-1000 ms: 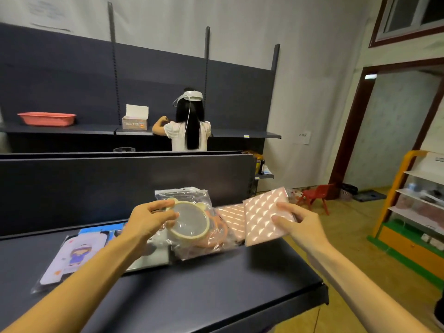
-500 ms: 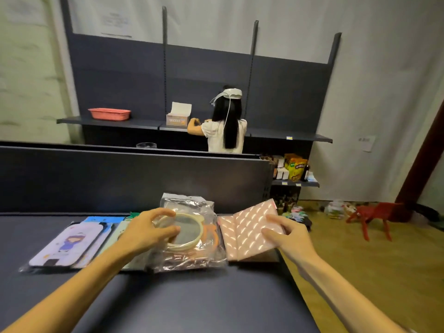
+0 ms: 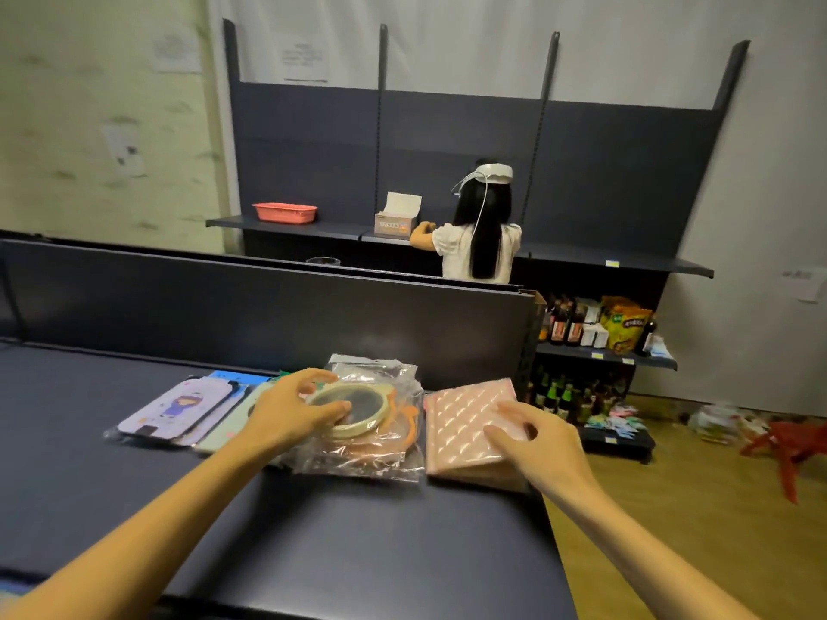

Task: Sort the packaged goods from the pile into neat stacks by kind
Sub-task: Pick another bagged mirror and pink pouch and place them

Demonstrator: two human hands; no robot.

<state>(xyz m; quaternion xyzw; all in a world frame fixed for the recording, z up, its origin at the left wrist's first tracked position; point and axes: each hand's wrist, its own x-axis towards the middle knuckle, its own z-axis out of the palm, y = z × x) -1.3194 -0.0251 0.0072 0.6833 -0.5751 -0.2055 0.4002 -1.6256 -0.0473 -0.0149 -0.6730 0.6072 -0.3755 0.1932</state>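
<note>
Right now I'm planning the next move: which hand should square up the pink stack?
Right. The right hand already rests on the pink stack, while the left hand grips the bagged mirror.

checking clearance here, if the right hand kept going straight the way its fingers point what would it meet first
The right hand points up-left over the pink quilted packs. Beyond them, probably the clear bag with the round mirror; depth is unclear.

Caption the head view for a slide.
Left hand grips bagged round mirror; right hand presses pink quilted packs.
</note>
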